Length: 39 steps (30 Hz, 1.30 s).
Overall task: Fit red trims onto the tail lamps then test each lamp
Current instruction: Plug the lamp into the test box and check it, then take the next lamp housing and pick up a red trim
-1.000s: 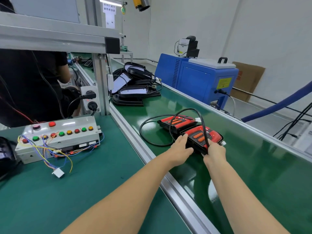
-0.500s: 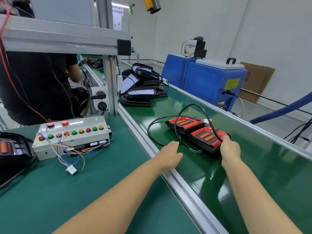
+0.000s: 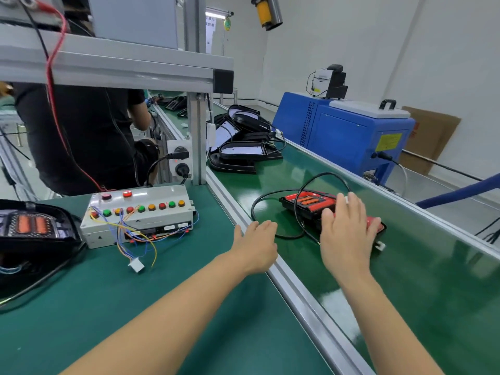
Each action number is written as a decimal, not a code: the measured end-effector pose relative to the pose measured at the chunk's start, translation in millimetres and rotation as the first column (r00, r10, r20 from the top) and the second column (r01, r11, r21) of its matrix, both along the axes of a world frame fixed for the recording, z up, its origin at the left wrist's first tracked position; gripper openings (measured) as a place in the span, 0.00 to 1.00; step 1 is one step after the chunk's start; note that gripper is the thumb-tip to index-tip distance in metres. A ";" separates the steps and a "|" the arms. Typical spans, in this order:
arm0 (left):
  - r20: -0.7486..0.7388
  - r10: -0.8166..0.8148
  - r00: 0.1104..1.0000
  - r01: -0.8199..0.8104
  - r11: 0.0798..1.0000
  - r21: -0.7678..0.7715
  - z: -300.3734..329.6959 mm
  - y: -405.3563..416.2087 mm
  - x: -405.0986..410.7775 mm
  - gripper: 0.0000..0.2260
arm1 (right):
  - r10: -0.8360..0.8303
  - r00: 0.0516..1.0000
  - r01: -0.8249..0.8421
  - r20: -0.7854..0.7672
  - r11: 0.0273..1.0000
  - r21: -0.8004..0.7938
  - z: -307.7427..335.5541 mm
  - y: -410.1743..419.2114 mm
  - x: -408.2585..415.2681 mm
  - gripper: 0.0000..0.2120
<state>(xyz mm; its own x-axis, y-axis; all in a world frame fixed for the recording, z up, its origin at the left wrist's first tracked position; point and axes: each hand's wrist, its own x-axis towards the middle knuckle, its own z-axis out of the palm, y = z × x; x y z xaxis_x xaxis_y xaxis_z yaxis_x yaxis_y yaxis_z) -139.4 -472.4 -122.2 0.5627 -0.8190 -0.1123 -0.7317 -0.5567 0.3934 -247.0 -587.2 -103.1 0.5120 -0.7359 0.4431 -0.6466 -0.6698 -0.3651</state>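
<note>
Right hand (image 3: 347, 234) flat on near lamp (image 3: 374, 223), fingers straight; left hand (image 3: 255, 244) loose, empty. Best to slide lamp gently, minding cable (image 3: 273, 194).

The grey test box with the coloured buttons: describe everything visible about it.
The test box is a pale grey rectangular case, apparently metal, lying flat on the green bench mat left of the conveyor rail. Its top carries two larger red buttons at the back and a row of red, green and amber ones. Blue, yellow and orange wires spill from its open front to a loose white connector. A red lead runs in behind it. Neither hand touches it.
</note>
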 end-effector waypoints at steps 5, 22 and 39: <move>0.081 0.089 0.993 -0.094 0.993 0.065 4.5 37.5 14.4 0.24 | 0.168 0.953 -0.171 -0.253 0.985 0.010 -8.8 39.6 23.0 0.26; 0.308 0.373 0.875 -0.415 0.906 0.083 17.3 181.0 31.9 0.27 | 0.588 0.745 -0.562 -0.315 0.808 0.179 -20.8 174.6 101.0 0.27; 0.281 0.763 0.583 -0.596 0.636 -0.490 28.1 321.5 52.1 0.23 | 0.774 0.574 -0.810 -0.267 0.584 -0.049 -8.2 288.8 138.7 0.25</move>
<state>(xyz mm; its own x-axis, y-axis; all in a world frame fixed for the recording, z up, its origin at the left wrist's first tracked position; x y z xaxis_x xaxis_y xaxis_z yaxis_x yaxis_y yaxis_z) -87.3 -150.9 -94.1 0.8780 -0.1051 0.4670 -0.3121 -0.8654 0.3920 -108.3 -298.5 -111.3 0.9425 0.0746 0.3257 0.1283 -0.9809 -0.1465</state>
